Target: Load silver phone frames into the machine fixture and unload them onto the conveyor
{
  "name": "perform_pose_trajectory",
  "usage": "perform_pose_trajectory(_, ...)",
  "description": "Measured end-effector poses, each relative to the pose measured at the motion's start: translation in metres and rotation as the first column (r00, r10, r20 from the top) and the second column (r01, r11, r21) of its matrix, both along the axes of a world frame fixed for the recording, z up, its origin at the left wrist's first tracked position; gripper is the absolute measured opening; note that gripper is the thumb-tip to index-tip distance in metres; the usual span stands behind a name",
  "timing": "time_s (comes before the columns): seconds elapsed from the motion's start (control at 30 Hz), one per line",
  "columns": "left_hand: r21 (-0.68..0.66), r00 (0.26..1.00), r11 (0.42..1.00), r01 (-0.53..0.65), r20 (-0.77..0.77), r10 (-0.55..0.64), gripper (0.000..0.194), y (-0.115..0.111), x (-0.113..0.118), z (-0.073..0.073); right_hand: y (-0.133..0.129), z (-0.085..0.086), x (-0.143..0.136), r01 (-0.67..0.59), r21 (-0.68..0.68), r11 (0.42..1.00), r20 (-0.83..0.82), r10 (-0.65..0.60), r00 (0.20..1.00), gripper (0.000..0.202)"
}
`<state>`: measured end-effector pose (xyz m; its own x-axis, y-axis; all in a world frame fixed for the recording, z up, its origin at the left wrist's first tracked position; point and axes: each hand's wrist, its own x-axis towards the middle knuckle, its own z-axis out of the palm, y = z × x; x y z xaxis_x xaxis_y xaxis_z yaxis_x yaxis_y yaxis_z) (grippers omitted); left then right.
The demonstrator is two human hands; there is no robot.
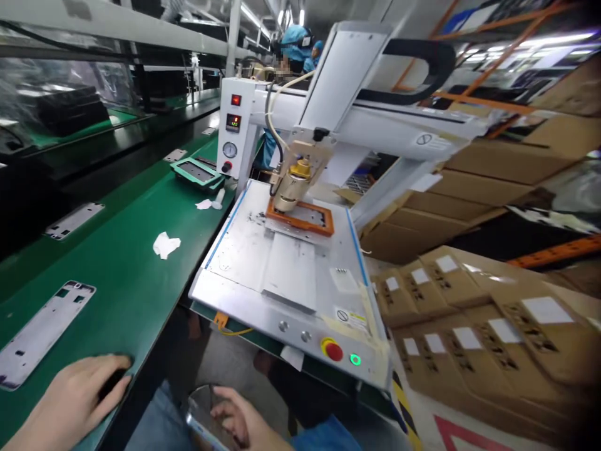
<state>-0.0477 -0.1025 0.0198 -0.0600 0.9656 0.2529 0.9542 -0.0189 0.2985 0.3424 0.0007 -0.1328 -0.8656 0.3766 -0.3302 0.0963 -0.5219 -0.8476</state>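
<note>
My left hand [77,398] rests on the edge of the green bench [126,294], its fingers curled apart from the thumb with nothing between them. Low in the middle, my right hand [239,416] holds a phone [206,416] above my lap. Beside my left hand lies a pale flat phone-shaped plate [47,332] with cut-outs. In front stands a white dispensing machine [239,285]; its nozzle cylinder [292,188] is over an orange frame [323,220] on the bed. A green frame tray [197,172] sits on the bench beside the control box [235,125].
Crumpled white paper [166,245] and another plate [75,220] lie farther along the bench. A red stop button [333,349] is on the machine's front edge. Cardboard boxes [469,338] stack at the right. A person in a blue cap [295,37] is behind the machine.
</note>
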Motion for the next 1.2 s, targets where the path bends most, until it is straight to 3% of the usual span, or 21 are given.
perform_pose_trajectory(0.03,-0.063,0.999,0.997,0.041,0.006,-0.041,0.033,0.02,0.012,0.004,-0.004,-0.016,0.001,0.005,0.014,1.0,0.066,-0.006,0.998,0.125)
perform_pose_trajectory(0.1,-0.181,0.996,0.98,0.085,0.011,-0.084,0.032,0.063,0.026,0.011,-0.003,-0.03,-0.001,-0.021,0.201,0.979,0.228,-0.026,0.973,0.12)
perform_pose_trajectory(0.2,-0.234,0.996,0.968,0.086,-0.011,-0.091,0.032,0.119,0.034,0.018,0.013,-0.02,-0.004,-0.172,0.501,0.848,0.414,-0.061,0.908,0.113)
perform_pose_trajectory(0.27,-0.228,0.997,0.971,0.067,-0.017,-0.073,0.032,0.147,0.036,0.019,0.023,-0.012,-0.004,-0.245,0.551,0.798,0.459,-0.045,0.887,0.114)
perform_pose_trajectory(0.37,-0.236,0.998,0.97,0.052,-0.013,-0.057,0.031,0.17,0.038,0.019,0.027,-0.011,-0.002,-0.291,0.546,0.785,0.478,-0.007,0.878,0.114)
perform_pose_trajectory(0.6,-0.214,0.998,0.974,0.068,-0.001,-0.07,0.034,0.168,0.032,0.017,0.02,-0.024,-0.003,-0.332,0.567,0.754,0.467,0.037,0.883,0.112)
perform_pose_trajectory(0.83,-0.221,0.997,0.972,0.082,0.007,-0.083,0.035,0.169,0.028,0.015,0.024,-0.017,-0.004,-0.331,0.576,0.747,0.473,0.025,0.88,0.111)
perform_pose_trajectory(1.07,-0.212,0.996,0.973,0.092,0.004,-0.094,0.034,0.169,0.026,0.011,0.029,-0.003,-0.006,-0.34,0.529,0.778,0.487,0.05,0.872,0.108)
perform_pose_trajectory(1.2,-0.203,0.995,0.974,0.101,-0.006,-0.104,0.037,0.169,0.027,0.013,0.027,-0.005,-0.006,-0.33,0.548,0.769,0.477,0.037,0.878,0.109)
